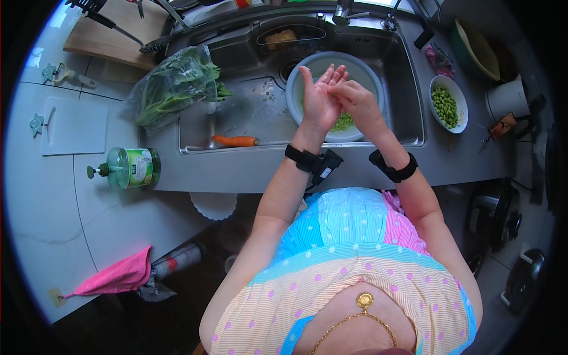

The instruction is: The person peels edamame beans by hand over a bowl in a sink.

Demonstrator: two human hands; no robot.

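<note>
My left hand (321, 100) is held palm up over a pale basin (293, 94) in the sink, its fingers stretched out. My right hand (358, 105) reaches across to the left palm with its fingertips pinched together; whatever may be between them is too small to make out. Small green pieces, probably shelled beans (343, 123), lie in the basin below both hands, which partly cover them. On the counter to the right of the sink stands a white bowl (432, 94) filled with green beans (445, 106).
The steel sink (248, 106) also holds a carrot (235, 141) near its front edge. A plastic bag of leafy greens (177, 86) overhangs its left side. A pump soap bottle (133, 167) lies left; a faucet (343, 12) rises behind. A white container (507, 97) stands at right.
</note>
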